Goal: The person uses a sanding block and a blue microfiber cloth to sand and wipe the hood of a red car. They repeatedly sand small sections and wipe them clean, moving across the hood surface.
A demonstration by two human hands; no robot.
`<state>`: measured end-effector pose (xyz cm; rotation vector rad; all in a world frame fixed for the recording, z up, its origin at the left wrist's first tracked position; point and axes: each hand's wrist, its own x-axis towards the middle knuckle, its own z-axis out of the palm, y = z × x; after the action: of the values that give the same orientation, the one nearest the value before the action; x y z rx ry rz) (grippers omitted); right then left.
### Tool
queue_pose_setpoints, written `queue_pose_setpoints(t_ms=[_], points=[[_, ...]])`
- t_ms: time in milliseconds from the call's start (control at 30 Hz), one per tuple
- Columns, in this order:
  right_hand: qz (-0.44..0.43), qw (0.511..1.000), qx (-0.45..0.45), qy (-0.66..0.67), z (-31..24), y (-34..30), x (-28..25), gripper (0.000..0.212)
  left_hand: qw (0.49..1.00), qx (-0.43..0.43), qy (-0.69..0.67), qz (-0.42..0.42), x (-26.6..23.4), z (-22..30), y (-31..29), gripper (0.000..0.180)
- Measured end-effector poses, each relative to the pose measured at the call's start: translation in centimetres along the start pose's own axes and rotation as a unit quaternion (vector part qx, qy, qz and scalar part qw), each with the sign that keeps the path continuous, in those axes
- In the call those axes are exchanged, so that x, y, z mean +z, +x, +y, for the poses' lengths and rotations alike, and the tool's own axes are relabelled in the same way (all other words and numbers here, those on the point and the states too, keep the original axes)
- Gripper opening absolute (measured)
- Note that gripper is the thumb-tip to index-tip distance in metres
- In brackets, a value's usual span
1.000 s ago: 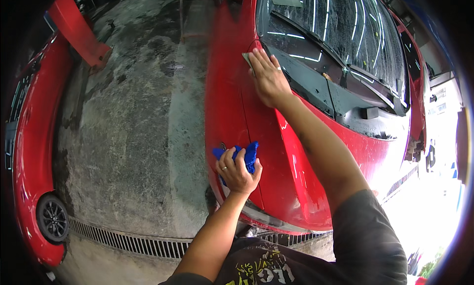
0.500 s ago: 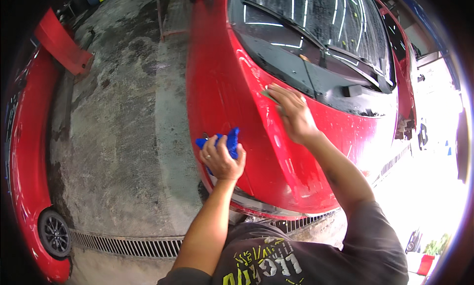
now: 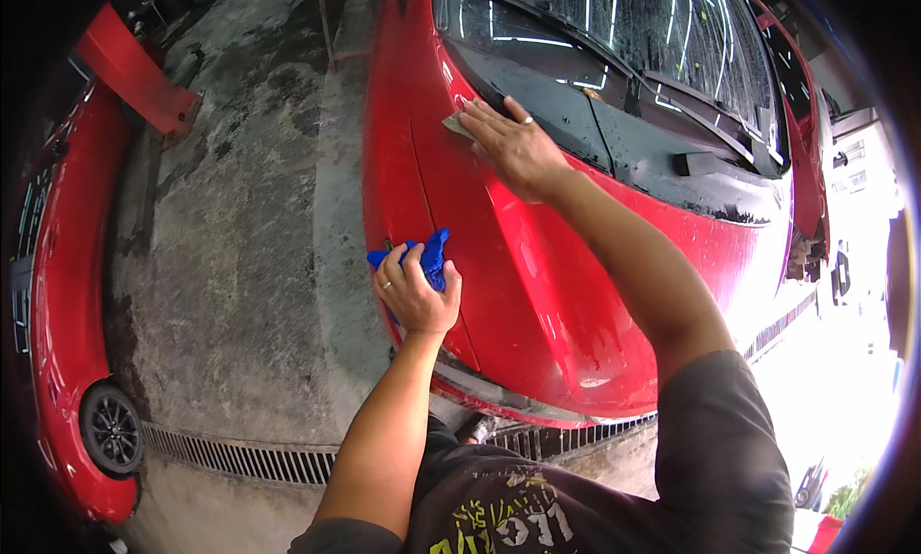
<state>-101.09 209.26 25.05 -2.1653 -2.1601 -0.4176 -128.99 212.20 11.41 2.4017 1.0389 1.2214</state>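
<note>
At the far left edge we see a second red car point(image 3: 58, 333), its side curving along the rim of the view with a black wheel point(image 3: 112, 427) low down and a raised red panel point(image 3: 134, 74) jutting out above it. Next to it lies the concrete floor point(image 3: 240, 218), grey, stained and blotchy, with a metal drain grate point(image 3: 240, 455) running across its lower part.

Moving right, our left hand point(image 3: 414, 290) rests against the edge of the red car body point(image 3: 537, 295) in front of us. Its fingers point(image 3: 398, 266) are curled together, clamped on a blue cloth point(image 3: 429, 257) that sticks up out of the fist and touches the red paint. A ring shows on one finger.

Further right and higher, our right hand point(image 3: 513, 146) lies flat on the same red panel, just below the black cowl point(image 3: 576, 113) at the base of the windscreen. Its fingers point(image 3: 484, 122) are stretched out and slightly apart, pressing down on a small pale sheet point(image 3: 454, 124), whose corner peeks out at the fingertips. A ring shows here too.

Beyond the hand, the windscreen point(image 3: 652, 36) reflects long strips of light, and black wiper arms point(image 3: 576, 46) lie across it. At the far right, the space opens onto bright daylight point(image 3: 844, 362).
</note>
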Motion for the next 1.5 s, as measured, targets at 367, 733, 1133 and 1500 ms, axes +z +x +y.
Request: queue_pose_setpoints(t_ms=[367, 733, 1133, 1500], points=[[0.069, 0.997, 0.011, -0.030, 0.8, 7.2, 0.4, 0.057, 1.000, -0.001, -0.018, 0.003, -0.5, 0.3, 1.0, 0.053], [-0.180, 0.971, 0.101, 0.122, -16.3, -30.7, -1.0, 0.069, 1.000, -0.013, 0.018, 0.018, -0.6, -1.6, -0.2, 0.047], [-0.114, 0.967, 0.191, 0.121, -20.3, -31.5, -0.7, 0.068, 0.999, 0.014, 0.047, 0.022, -0.5, -2.3, -0.1, 0.050], [0.055, 0.692, 0.680, 0.238, -34.6, -58.0, -7.7, 0.044, 0.999, -0.045, 0.006, -0.022, -0.1, -0.5, 2.1, 0.047]])
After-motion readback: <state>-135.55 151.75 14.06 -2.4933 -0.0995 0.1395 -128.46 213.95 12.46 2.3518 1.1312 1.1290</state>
